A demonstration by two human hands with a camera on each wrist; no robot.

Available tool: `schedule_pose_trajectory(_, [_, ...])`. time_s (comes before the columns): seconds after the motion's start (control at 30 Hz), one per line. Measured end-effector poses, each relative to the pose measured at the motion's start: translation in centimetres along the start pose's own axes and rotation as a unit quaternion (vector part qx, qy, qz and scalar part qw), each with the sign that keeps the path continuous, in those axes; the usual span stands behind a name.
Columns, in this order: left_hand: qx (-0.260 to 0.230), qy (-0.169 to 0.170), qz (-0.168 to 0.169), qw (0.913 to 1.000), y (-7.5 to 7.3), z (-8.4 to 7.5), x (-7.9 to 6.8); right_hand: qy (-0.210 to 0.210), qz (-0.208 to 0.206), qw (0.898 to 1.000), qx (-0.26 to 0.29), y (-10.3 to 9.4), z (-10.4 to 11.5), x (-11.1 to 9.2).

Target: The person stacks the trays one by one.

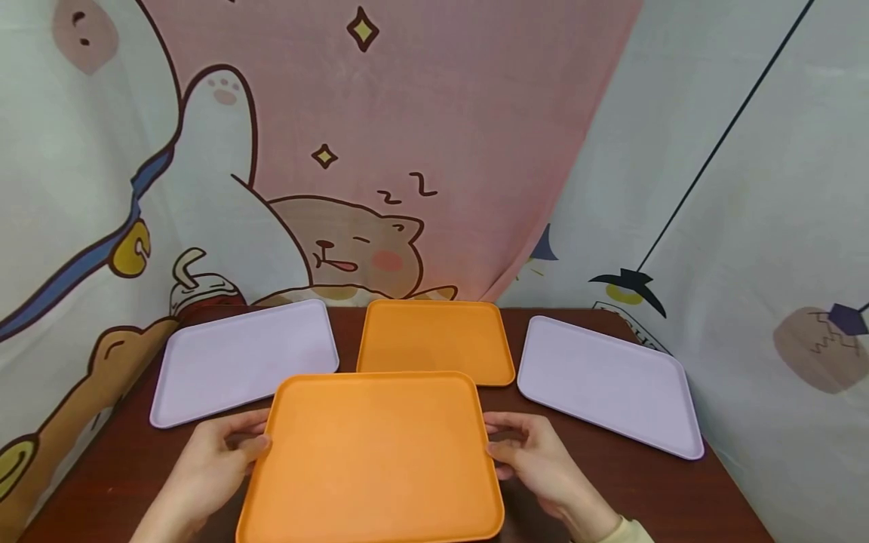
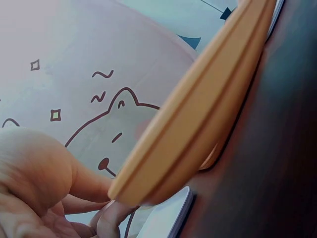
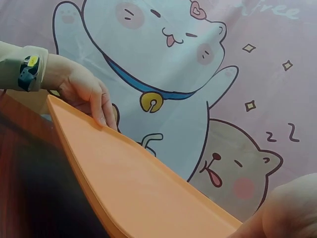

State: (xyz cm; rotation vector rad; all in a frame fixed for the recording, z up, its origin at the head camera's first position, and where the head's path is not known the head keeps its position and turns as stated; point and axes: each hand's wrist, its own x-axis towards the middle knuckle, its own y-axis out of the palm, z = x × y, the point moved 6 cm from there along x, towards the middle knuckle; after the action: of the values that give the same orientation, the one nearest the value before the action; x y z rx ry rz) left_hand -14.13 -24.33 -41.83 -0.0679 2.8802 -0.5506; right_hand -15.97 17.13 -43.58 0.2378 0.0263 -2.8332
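Observation:
An orange rectangular tray (image 1: 370, 456) with rounded corners and a low rim is held up over the near part of the table, overlapping a second orange tray (image 1: 434, 339) behind it. My left hand (image 1: 212, 461) pinches its left edge, thumb on the rim and fingers underneath. On the opposite edge, my right hand (image 1: 539, 461) grips likewise. Seen from the left wrist, the side of the held orange piece (image 2: 198, 104) is thick with parallel lines, like stacked rims. The right wrist view shows it tilted, with the left hand (image 3: 84, 91) at the far edge.
A pale lilac tray (image 1: 244, 363) lies angled at the left, and another lilac tray (image 1: 607, 385) lies angled at the right. All rest on a dark brown table (image 1: 102, 483). Behind stands a cloth backdrop (image 1: 475, 151) with cartoon animals.

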Motion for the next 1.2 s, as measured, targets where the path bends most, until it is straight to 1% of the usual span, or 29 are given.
schedule_pose_trajectory(0.23, [0.0,-0.003,0.005,1.0,0.5,-0.4,-0.1,0.001,-0.011,1.0,-0.006,-0.7,-0.1,-0.4])
schedule_pose_trajectory(0.37, [-0.002,0.002,0.001,1.0,0.8,-0.7,-0.2,0.002,-0.019,1.0,-0.006,-1.0,0.1,-0.5])
schedule_pose_trajectory(0.73, [-0.012,0.007,0.001,0.9999,2.0,-0.8,-0.2,0.005,-0.02,1.0,-0.008,-2.1,-0.1,-1.1])
schedule_pose_trajectory(0.9, [-0.014,0.009,0.0,0.9999,2.5,-0.9,-0.2,0.001,-0.016,1.0,-0.009,-2.6,-0.4,-1.4])
schedule_pose_trajectory(1.2, [-0.018,0.019,0.004,0.9997,3.5,-1.2,0.0,0.005,-0.029,1.0,-0.012,-3.5,-0.4,-1.7])
